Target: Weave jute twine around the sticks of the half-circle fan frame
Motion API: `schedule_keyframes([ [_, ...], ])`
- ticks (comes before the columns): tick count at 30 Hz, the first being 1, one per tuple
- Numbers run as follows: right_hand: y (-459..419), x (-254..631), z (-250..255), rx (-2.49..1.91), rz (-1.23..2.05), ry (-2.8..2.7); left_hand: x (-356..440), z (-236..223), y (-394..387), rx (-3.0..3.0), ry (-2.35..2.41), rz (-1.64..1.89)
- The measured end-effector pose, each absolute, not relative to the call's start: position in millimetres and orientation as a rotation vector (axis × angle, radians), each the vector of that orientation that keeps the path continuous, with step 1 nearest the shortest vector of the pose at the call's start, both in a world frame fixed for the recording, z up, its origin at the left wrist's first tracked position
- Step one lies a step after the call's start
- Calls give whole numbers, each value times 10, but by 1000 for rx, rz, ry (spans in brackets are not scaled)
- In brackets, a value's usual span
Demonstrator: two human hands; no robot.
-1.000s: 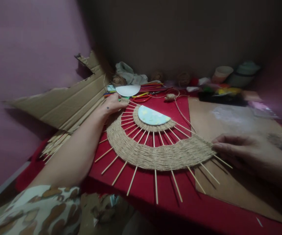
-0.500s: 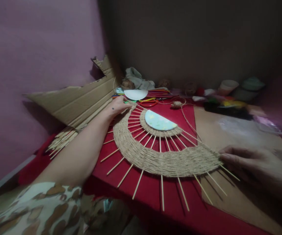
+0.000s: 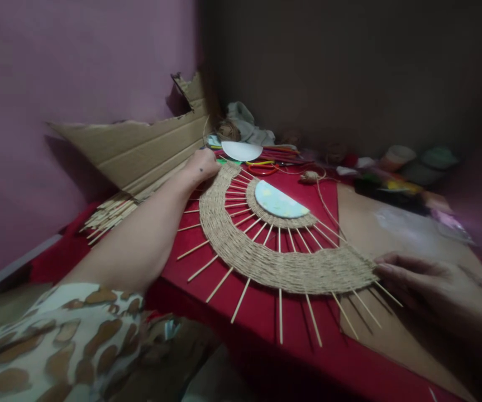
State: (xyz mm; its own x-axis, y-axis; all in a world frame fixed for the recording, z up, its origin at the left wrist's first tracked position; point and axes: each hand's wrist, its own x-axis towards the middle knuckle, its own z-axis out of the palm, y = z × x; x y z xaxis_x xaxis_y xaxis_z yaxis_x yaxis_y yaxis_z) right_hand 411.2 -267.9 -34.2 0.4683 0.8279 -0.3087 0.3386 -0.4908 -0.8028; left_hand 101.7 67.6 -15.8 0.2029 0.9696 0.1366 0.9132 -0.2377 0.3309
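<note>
While looking down at a worktop spread with deep red cloth [image 3: 261,318], can make out most clearly a half-round fan of tan woven twine and thin pale sticks [image 3: 266,268], set mid-view and bowed toward seven o'clock. Cannot tell whether flat on the cloth or slightly raised. Reading a clock face from the fan's centre, find the bare left hand [image 3: 202,166] at ten, curled beside one woven end with fingertips hidden; cannot tell whether gripping or merely resting there. Past three, find the bare right hand [image 3: 416,274] pinching the other end, with the lower fingers lost in shadow. Within the fan, see a mint half-disc with yellow blotches [image 3: 280,201]. At one, see a small wad of tan twine [image 3: 309,177], trailing a strand toward the fan. Toward eleven, note a plain white half-disc [image 3: 242,151] near red-and-yellow-handled scissors [image 3: 261,170], with blades hard to trace. At nine, see a bundle of pale sticks [image 3: 109,218], partly covered by the left forearm [image 3: 140,240]. At two, can barely distinguish a pale cup [image 3: 399,158], blurred and dim.
</note>
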Motion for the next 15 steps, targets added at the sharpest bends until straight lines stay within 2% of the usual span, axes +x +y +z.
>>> schedule_keyframes([
  [5,-2666,4026,-194,-2019,1048,-954,1021,-122,628,2178,1671,407],
  [9,-2651,3980,-137,-1981,1040,-912,1013,-144,661,2118,1580,483],
  [15,-2653,3980,-134,-1958,1066,-915,991,-136,673,2236,1797,463],
])
